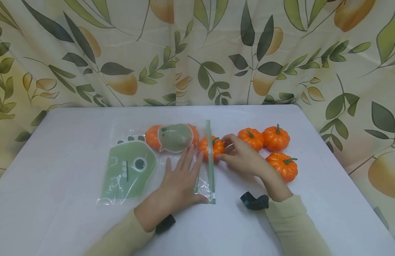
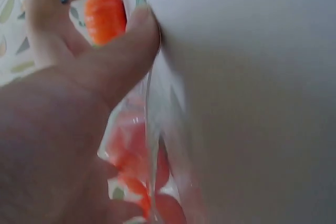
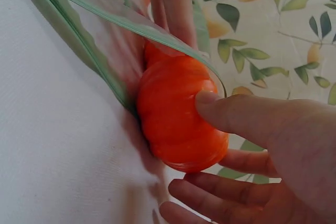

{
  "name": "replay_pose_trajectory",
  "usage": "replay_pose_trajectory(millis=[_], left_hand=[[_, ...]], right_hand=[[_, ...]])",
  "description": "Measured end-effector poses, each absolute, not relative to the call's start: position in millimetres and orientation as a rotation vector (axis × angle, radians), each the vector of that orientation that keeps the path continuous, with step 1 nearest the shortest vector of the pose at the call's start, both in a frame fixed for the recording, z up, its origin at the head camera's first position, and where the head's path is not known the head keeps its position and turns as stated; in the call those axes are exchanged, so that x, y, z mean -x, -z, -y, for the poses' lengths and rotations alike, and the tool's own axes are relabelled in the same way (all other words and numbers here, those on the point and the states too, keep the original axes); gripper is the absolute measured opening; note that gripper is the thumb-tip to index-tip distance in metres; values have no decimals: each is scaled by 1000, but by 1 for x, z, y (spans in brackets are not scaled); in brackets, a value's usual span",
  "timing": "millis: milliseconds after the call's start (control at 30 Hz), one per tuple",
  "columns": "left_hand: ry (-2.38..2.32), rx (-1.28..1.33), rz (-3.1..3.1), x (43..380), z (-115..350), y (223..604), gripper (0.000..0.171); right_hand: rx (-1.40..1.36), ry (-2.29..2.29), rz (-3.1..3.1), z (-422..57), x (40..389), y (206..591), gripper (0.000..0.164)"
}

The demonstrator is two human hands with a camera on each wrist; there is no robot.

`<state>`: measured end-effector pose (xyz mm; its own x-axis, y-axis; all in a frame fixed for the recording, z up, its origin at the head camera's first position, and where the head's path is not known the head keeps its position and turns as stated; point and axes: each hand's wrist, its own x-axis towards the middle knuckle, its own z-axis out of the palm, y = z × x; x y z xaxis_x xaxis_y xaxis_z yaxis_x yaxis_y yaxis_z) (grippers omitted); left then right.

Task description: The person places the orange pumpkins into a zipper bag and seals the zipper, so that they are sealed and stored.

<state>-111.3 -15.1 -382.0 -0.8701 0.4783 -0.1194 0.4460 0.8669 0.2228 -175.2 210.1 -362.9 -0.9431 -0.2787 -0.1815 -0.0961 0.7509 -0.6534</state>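
Note:
A clear zip bag (image 1: 188, 177) with a green dinosaur print lies flat, its green zip edge to the right. Orange shows through it around the smaller print, from a pumpkin (image 1: 151, 138) inside. My left hand (image 1: 176, 186) rests on the bag with fingers spread and straight, thumb by the zip edge. At the bag's mouth, my right hand (image 1: 245, 156) holds a small orange pumpkin (image 3: 176, 111) between thumb and fingers. The pumpkin sits partly inside the mouth, with the green zip strip (image 1: 211, 167) across it. In the right wrist view the mouth gapes around the pumpkin.
Several more orange pumpkins stand right of the bag: one (image 1: 251, 139) behind my right hand, another (image 1: 276, 138) beside it, and one (image 1: 282, 166) by my right wrist. The white table (image 1: 57, 177) ends at a leaf-patterned curtain (image 1: 197, 46).

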Motion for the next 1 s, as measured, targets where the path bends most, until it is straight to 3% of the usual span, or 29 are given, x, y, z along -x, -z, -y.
replay_pose_trajectory(millis=[533, 867, 1000], left_hand=[[-304, -908, -2920, 126, 18, 382, 129], [-206, -997, -2921, 121, 13, 380, 140], [-119, -980, -2935, 118, 10, 382, 135]], right_hand=[[361, 1046, -2638, -200, 173, 365, 61], [450, 1145, -2661, -194, 175, 371, 56], [406, 1165, -2690, -194, 177, 372, 54]])
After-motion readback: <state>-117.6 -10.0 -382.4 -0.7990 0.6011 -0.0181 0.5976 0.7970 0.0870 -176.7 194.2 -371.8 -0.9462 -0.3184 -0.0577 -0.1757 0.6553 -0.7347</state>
